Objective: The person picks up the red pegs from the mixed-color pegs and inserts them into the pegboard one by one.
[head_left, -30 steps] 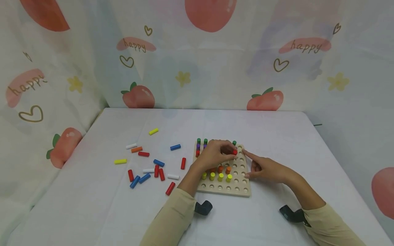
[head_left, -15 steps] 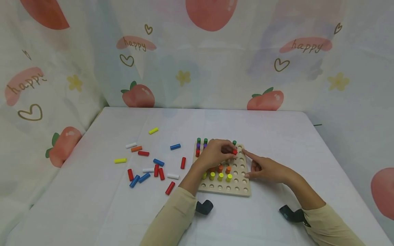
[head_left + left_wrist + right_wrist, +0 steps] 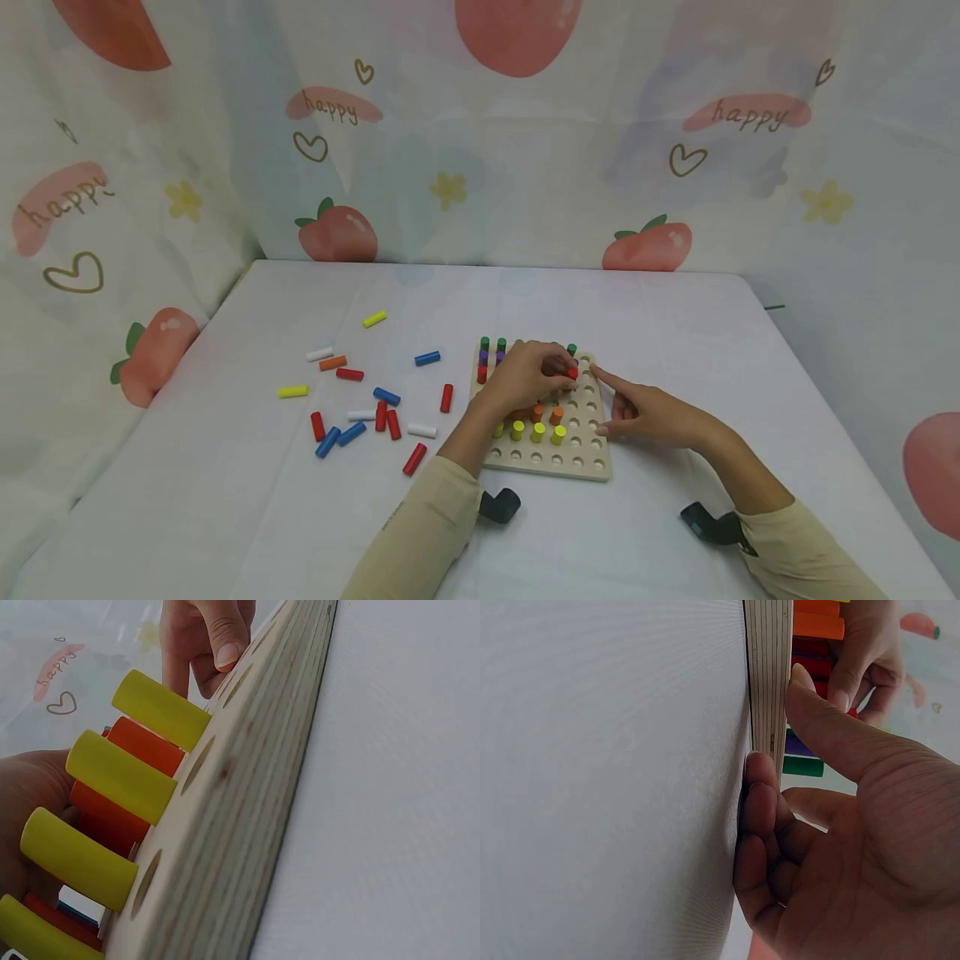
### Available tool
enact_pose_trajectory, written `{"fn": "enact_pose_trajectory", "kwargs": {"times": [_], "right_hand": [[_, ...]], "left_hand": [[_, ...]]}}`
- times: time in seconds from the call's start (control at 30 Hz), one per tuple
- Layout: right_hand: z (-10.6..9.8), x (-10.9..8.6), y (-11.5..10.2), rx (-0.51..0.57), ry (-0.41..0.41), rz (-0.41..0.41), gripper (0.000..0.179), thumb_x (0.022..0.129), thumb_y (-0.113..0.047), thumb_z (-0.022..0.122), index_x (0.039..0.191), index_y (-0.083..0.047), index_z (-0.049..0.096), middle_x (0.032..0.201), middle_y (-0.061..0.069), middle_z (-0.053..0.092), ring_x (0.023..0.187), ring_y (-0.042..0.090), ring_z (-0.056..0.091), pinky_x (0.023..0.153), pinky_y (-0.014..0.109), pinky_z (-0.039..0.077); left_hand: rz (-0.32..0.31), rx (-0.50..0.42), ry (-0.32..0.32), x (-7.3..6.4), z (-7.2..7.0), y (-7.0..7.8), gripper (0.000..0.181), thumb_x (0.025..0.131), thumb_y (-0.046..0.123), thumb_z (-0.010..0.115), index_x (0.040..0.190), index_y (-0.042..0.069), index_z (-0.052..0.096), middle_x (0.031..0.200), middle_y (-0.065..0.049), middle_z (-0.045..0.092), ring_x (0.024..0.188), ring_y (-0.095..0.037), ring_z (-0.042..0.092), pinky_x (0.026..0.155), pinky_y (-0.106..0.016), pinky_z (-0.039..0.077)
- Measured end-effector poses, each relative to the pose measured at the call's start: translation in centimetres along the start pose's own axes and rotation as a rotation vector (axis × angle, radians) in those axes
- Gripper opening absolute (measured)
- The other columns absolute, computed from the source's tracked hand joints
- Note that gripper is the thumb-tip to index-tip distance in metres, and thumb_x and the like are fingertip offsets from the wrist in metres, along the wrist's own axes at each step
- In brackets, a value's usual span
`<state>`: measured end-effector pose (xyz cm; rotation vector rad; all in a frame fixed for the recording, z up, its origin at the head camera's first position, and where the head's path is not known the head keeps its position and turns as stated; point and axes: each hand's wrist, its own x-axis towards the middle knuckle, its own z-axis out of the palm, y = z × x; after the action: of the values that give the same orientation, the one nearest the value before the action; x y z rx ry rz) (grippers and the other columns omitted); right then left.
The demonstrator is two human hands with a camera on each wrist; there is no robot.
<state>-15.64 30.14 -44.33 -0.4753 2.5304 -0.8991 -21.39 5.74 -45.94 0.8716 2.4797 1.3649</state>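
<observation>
In the head view my left hand (image 3: 525, 372) reaches over a wooden pegboard (image 3: 546, 465) and pinches a red peg (image 3: 572, 373) between thumb and fingertips. The peg is upright near the board's right side; its lower end is hidden. My right hand (image 3: 651, 410) holds the board's right edge. In the right wrist view its thumb (image 3: 804, 679) lies on the edge and curled fingers (image 3: 760, 810) press the side. Yellow pegs (image 3: 537, 432) and orange pegs (image 3: 557, 415) stand in front rows; green (image 3: 484, 342) and purple pegs (image 3: 483, 357) stand at the back.
Left of the board lie several loose pegs: red (image 3: 415, 459), blue (image 3: 427, 358), white (image 3: 422, 431), yellow (image 3: 374, 318) and an orange one (image 3: 333, 363). A white cloth covers the table (image 3: 225, 500). Printed curtains (image 3: 525, 167) hang behind it.
The red peg in my left fingers has shifted very slightly toward me, and a bit of purple shows behind it. My right hand stays in place on the board.
</observation>
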Motion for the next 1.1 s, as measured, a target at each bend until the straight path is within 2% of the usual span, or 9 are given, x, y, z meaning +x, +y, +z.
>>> {"fn": "enact_pose_trajectory", "kwargs": {"times": [0.37, 0.5, 0.7, 0.97, 1.1], "right_hand": [[0.17, 0.16, 0.17, 0.004, 0.005, 0.005, 0.096, 0.091, -0.036, 0.08, 0.164, -0.006, 0.025, 0.083, 0.001, 0.054, 0.075, 0.018, 0.05, 0.064, 0.029, 0.04], [0.17, 0.11, 0.07, 0.004, 0.004, 0.0, 0.096, 0.091, -0.036, 0.08, 0.164, -0.007, 0.025, 0.083, 0.001, 0.055, 0.075, 0.018, 0.05, 0.064, 0.029, 0.04], [0.05, 0.13, -0.03, -0.007, 0.004, -0.011, 0.095, 0.092, -0.036, 0.08, 0.164, -0.006, 0.025, 0.083, 0.001, 0.054, 0.075, 0.018, 0.05, 0.064, 0.028, 0.04], [0.11, 0.04, -0.14, -0.005, 0.003, 0.01, 0.095, 0.092, -0.036, 0.08, 0.163, -0.006, 0.026, 0.083, 0.001, 0.054, 0.075, 0.019, 0.05, 0.063, 0.029, 0.039], [0.12, 0.0, -0.2, -0.01, 0.005, 0.012, 0.094, 0.092, -0.036, 0.08, 0.163, -0.006, 0.026, 0.083, 0.001, 0.053, 0.075, 0.019, 0.049, 0.063, 0.029, 0.038]], "left_hand": [[-0.033, 0.053, 0.011, -0.03, 0.03, 0.3, 0.016, 0.092, 0.021, 0.082, 0.106, 0.02, 0.076, 0.09, 0.018, 0.07, 0.089, 0.001, 0.062, 0.094, -0.026, 0.05], [-0.03, 0.081, 0.006, -0.08, -0.03, 0.36, 0.017, 0.091, 0.021, 0.083, 0.107, 0.021, 0.077, 0.089, 0.018, 0.07, 0.092, -0.001, 0.06, 0.093, -0.03, 0.049], [-0.015, 0.071, 0.002, -0.12, -0.16, 0.33, 0.016, 0.092, 0.02, 0.082, 0.107, 0.02, 0.077, 0.091, 0.018, 0.071, 0.091, -0.001, 0.061, 0.094, -0.03, 0.049], [-0.038, 0.065, 0.004, -0.05, 0.1, 0.26, 0.016, 0.091, 0.019, 0.083, 0.106, 0.023, 0.081, 0.089, 0.02, 0.066, 0.087, -0.006, 0.058, 0.084, -0.023, 0.048], [-0.027, 0.082, 0.012, -0.01, 0.19, 0.21, 0.018, 0.091, 0.021, 0.082, 0.109, 0.021, 0.081, 0.088, 0.02, 0.066, 0.086, -0.006, 0.056, 0.081, -0.021, 0.047]]}}
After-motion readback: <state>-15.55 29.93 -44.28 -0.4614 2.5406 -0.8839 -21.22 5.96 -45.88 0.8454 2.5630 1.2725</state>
